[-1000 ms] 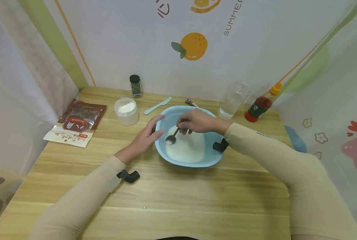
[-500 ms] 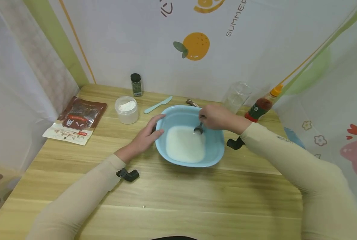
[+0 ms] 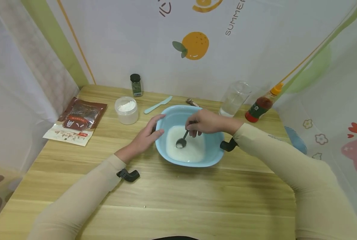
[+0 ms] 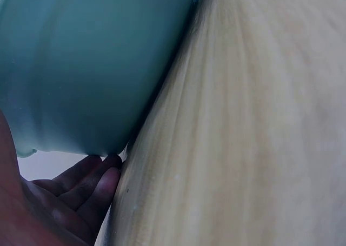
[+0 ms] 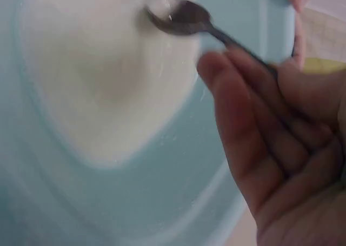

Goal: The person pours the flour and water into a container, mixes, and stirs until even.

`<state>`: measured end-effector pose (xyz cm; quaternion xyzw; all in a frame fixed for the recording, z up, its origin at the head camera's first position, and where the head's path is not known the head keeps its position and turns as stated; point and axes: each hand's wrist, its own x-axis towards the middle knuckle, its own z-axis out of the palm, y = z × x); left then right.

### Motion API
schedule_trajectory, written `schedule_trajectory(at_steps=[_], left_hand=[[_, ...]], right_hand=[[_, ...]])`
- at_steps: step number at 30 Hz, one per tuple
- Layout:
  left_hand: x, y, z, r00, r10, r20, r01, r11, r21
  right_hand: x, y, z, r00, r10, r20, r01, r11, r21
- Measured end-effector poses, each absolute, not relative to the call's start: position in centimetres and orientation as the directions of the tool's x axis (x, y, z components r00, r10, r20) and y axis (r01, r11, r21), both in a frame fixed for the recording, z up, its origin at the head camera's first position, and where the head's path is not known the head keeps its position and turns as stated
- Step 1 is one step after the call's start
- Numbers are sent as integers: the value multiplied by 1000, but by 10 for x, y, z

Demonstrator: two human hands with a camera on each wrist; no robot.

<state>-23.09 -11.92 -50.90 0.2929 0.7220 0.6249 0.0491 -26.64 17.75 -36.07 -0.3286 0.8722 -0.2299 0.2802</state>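
A light blue basin (image 3: 172, 115) holds a shallow pool of milky white liquid (image 3: 193, 150). My right hand (image 3: 204, 121) pinches the handle of a dark spoon (image 3: 181, 143) between thumb and fingers. The spoon's bowl points down to the left, at the liquid; in the right wrist view the spoon (image 5: 186, 18) has something pale in its bowl. My left hand (image 3: 143, 138) rests against the basin's left side, thumb and forefinger by the rim. Seen from the left wrist, its fairly straight fingers (image 4: 89, 184) touch the outer wall of the basin (image 4: 92, 67) low down, near the tabletop.
Left of the basin stand an open jar of white powder (image 3: 126, 111) and a dark-capped spice bottle (image 3: 136, 86), with a brown packet (image 3: 79, 118) farther left. Behind lie a pale green knife (image 3: 157, 105) and small measuring spoons (image 3: 192, 102). A glass (image 3: 235, 99) and red sauce bottle (image 3: 260, 105) stand right.
The right hand has swept the spoon round in the basin, from the left to the far right side and back toward the middle. The left hand stays against the basin.
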Motion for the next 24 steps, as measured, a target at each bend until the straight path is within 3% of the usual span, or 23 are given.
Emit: schedule_trajectory(at_steps=[5, 8, 13, 19, 24], left_hand=[[-229, -119, -506, -826, 480, 295, 363, 53, 930], [-229, -120, -505, -827, 485, 286, 355, 54, 933], [-243, -122, -527, -830, 497, 252, 317, 51, 947], [-243, -123, -527, -827, 490, 277, 342, 47, 939], [-233, -118, -509, -841, 486, 238, 320, 92, 943]], right_hand=[[-274, 183, -360, -749, -601, -279, -419, 755, -505], [-277, 192, -357, -779, -566, -270, -423, 792, -439], [-272, 204, -351, -754, -595, -279, -488, 791, -370], [-264, 202, -349, -677, -661, -324, -529, 743, -411], [-264, 196, -353, -716, -641, -277, -500, 747, -438]])
